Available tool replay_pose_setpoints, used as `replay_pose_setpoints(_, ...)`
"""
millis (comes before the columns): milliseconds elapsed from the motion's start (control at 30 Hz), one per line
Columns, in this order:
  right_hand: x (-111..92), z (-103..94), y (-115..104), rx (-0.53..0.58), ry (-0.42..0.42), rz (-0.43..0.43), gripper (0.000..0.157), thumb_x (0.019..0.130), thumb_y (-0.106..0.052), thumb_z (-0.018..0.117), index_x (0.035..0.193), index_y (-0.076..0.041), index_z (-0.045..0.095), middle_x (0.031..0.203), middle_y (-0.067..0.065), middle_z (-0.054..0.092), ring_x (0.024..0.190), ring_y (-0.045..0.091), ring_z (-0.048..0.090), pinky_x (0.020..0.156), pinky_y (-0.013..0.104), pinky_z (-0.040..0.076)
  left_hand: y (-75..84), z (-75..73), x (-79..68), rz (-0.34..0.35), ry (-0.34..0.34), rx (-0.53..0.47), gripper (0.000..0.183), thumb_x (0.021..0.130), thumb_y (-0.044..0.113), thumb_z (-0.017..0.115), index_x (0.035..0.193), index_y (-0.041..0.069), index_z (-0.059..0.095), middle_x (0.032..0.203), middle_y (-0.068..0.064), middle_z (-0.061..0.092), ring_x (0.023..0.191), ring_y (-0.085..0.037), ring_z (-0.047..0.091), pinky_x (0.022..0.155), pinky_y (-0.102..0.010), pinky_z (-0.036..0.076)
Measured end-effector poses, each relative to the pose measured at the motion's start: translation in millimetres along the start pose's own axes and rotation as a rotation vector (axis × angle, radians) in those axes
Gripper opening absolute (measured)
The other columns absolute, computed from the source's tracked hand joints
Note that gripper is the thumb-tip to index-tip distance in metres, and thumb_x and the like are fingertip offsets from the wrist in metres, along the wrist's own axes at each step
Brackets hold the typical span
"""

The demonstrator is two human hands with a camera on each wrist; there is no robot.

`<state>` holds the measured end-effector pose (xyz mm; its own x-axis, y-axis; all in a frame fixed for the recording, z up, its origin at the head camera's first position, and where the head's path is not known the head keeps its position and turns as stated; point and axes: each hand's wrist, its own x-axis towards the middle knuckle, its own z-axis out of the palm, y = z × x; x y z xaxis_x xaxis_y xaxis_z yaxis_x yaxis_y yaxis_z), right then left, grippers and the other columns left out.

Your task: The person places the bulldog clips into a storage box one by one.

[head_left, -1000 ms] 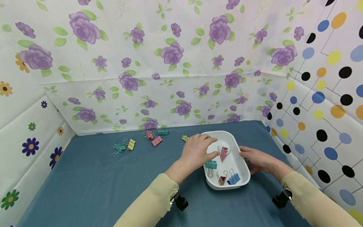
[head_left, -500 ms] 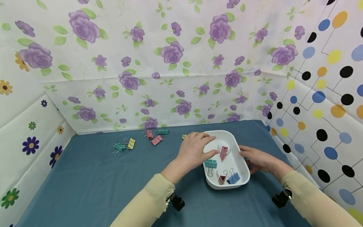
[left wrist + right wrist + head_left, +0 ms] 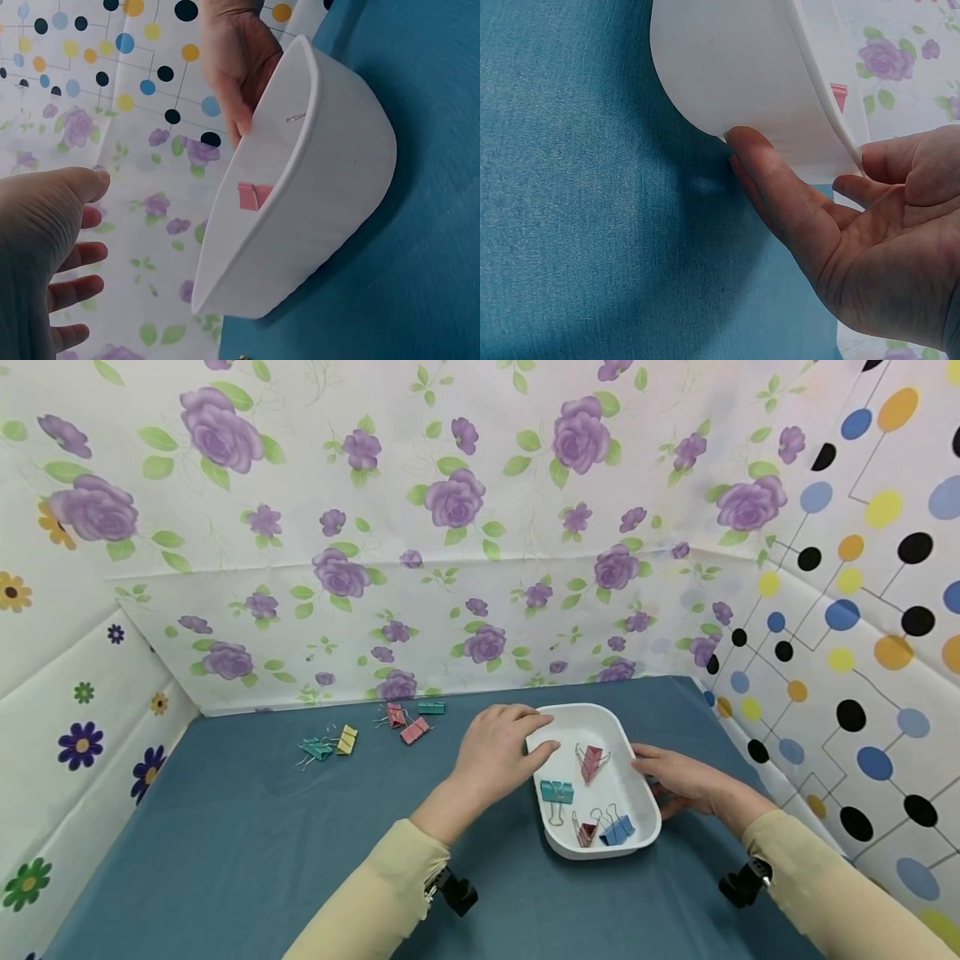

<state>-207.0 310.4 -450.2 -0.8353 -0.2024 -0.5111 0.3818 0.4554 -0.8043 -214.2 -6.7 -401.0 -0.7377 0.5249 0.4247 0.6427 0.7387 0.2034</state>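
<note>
A white plastic tub (image 3: 585, 724) sits on the right of the table. Inside it lie a pink binder clip (image 3: 592, 763), a teal binder clip (image 3: 557, 792), a dark red binder clip (image 3: 587, 834) and a blue binder clip (image 3: 617, 831). My right hand (image 3: 686, 783) holds the tub's right side; in the right wrist view its fingers span the outer wall from rim to base. My left hand (image 3: 491, 752) is at the tub's left rim in the head view. The left wrist view shows its fingers spread, with nothing held and a gap to the tub.
At the back left of the blue cloth (image 3: 247, 827) lie a teal clip (image 3: 317, 748), a yellow clip (image 3: 347, 740), two pink clips, one (image 3: 415, 731) nearer me, and a teal clip (image 3: 431, 708). Patterned sheets (image 3: 480, 527) enclose the back and sides.
My left hand has drawn leftward off the tub, now covering the yellow clip seen beside it earlier and baring more of the teal clip inside. My right hand and the tub have barely moved.
</note>
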Motion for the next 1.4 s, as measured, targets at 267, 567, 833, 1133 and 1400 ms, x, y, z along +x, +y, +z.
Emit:
replay_pose_setpoints(267, -0.1, -2.0, -0.4, 0.002, -0.014, -0.005, 0.066, 0.111, -0.036, 0.044, 0.165, -0.013, 0.015, 0.147, 0.025, 0.045, 0.119, 0.042, 0.059, 0.074, 0.052, 0.06, -10.6, -9.2, -4.3, -0.037, 0.038, -0.041, 0.039, 0.101, 0.044, 0.065, 0.134, 0.023, 0.07, 0.129, 0.002, 0.066, 0.12, -0.025, 0.061, 0.101, -0.046, 0.049)
replay_pose_setpoints(567, 0.0, -2.0, 0.7, 0.012, -0.015, -0.002, 0.065, 0.111, -0.034, 0.044, 0.165, -0.013, 0.016, 0.149, 0.025, 0.042, 0.12, 0.042, 0.058, 0.074, 0.052, 0.06, -24.2, -18.3, -13.6, -0.098, 0.047, -0.085, 0.038, 0.101, 0.042, 0.065, 0.135, 0.025, 0.069, 0.129, 0.002, 0.066, 0.121, -0.025, 0.06, 0.101, -0.046, 0.049)
replay_pose_setpoints(833, 0.1, -2.2, 0.6, 0.027, -0.022, -0.001, 0.065, 0.111, -0.034, 0.045, 0.165, -0.014, 0.016, 0.149, 0.025, 0.041, 0.119, 0.042, 0.058, 0.075, 0.052, 0.06, -36.4, -24.7, -19.7, -0.183, 0.054, -0.136, 0.038, 0.101, 0.042, 0.066, 0.135, 0.027, 0.068, 0.132, 0.002, 0.066, 0.124, -0.028, 0.058, 0.101, -0.049, 0.049)
replay_pose_setpoints(1133, -0.5, -2.3, 0.2, 0.03, -0.023, -0.004, 0.065, 0.111, -0.034, 0.045, 0.165, -0.013, 0.015, 0.149, 0.025, 0.042, 0.117, 0.041, 0.059, 0.075, 0.052, 0.06, -50.1, -35.6, -27.5, -0.252, 0.081, -0.137, 0.038, 0.1, 0.038, 0.067, 0.136, 0.025, 0.069, 0.135, 0.0, 0.064, 0.127, -0.028, 0.057, 0.101, -0.053, 0.049)
replay_pose_setpoints(1400, 0.9, -2.9, 1.0, 0.019, -0.02, -0.005, 0.067, 0.111, -0.036, 0.045, 0.165, -0.012, 0.015, 0.146, 0.025, 0.044, 0.112, 0.038, 0.061, 0.074, 0.052, 0.06, -67.6, -44.2, -37.5, -0.274, 0.093, -0.113, 0.04, 0.101, 0.041, 0.066, 0.137, 0.024, 0.068, 0.134, -0.001, 0.065, 0.123, -0.029, 0.059, 0.094, -0.052, 0.053)
